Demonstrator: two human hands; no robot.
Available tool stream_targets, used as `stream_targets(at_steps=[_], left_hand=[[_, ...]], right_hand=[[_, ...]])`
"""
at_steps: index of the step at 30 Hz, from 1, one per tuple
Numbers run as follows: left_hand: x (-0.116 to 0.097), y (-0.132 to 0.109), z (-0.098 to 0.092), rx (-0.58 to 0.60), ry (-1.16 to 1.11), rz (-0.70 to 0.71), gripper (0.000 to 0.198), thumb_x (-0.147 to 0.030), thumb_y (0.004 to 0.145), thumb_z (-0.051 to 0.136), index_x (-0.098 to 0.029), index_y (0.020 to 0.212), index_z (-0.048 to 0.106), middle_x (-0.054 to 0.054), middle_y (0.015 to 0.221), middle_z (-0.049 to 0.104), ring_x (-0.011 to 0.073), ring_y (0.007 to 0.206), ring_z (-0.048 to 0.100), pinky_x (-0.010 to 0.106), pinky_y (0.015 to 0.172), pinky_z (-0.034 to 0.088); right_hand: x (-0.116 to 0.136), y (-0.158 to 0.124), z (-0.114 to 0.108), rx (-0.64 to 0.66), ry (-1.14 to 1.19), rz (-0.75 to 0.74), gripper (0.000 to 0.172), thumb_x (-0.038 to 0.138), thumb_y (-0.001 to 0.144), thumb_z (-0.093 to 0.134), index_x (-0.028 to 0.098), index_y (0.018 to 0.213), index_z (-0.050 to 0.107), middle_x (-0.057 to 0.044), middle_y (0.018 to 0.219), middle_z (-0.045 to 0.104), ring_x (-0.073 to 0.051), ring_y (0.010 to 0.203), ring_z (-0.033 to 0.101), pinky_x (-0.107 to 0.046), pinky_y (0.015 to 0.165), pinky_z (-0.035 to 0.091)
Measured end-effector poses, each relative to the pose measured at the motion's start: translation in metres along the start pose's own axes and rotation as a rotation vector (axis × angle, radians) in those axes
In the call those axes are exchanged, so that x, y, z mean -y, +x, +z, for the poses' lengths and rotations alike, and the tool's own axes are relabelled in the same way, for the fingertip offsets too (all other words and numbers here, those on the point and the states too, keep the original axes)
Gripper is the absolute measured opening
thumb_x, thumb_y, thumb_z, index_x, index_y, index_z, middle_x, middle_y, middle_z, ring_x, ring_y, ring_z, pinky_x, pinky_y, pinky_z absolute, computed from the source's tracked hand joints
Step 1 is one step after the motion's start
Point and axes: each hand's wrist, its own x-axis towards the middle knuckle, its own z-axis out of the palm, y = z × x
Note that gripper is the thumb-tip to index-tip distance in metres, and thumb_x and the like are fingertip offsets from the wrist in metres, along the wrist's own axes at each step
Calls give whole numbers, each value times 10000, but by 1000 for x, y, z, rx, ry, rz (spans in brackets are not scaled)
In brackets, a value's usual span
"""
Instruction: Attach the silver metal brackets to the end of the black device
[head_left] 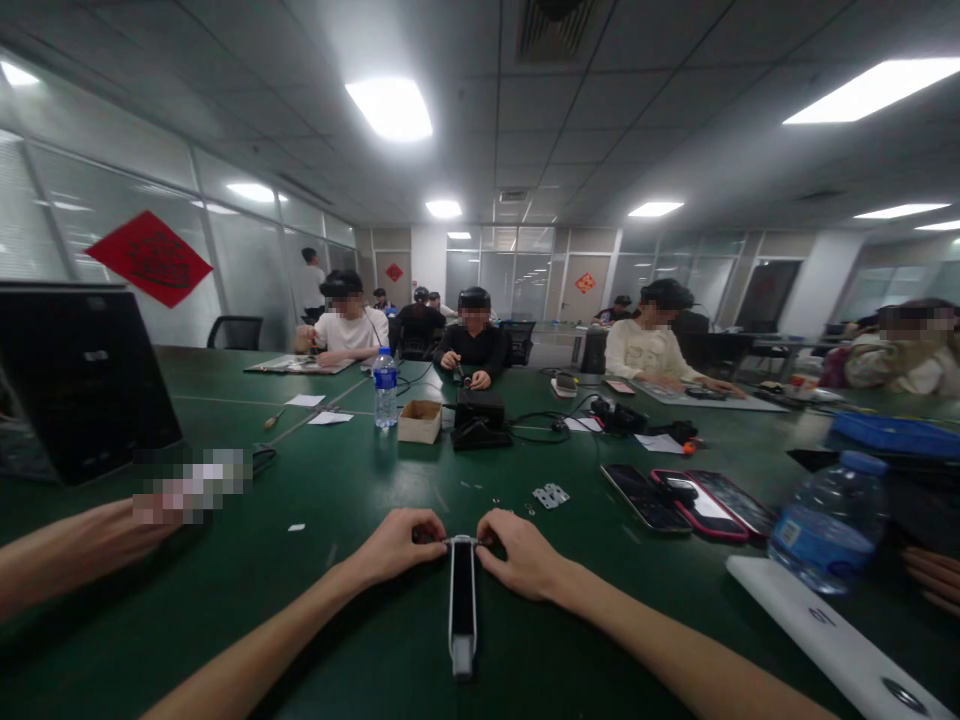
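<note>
A long, narrow device (463, 590) with a white frame and a dark top lies on the green table, its length pointing away from me. At its far end, my left hand (405, 545) pinches the left side with thumb and bent fingers. My right hand (517, 548) mirrors it on the right side, closed at the same end. Small details between the fingertips are too fine to make out. Just beyond my right hand are a small perforated metal plate (551, 496) and tiny loose metal bits (530, 510).
Phones (645, 497), a water bottle (829, 525) and a long white object (832, 630) lie to the right. At the left, another person's arm (82, 540) reaches in near a black box (82, 380). Ahead stand a small cardboard box (420, 422) and another bottle (385, 390); people sit opposite.
</note>
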Motion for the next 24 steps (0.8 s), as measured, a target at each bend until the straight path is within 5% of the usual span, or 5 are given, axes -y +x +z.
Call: stream_targets(at_steps=[24], left_hand=[[5, 3, 2, 26, -9, 53, 162, -286, 771, 641, -157, 856, 686, 3, 765, 664, 146, 698, 594, 235, 651, 450]], right_hand=[[-14, 0, 9, -31, -13, -7, 109, 236, 824, 559, 153, 892, 539, -49, 855, 585, -153, 736, 518, -282, 662, 425]])
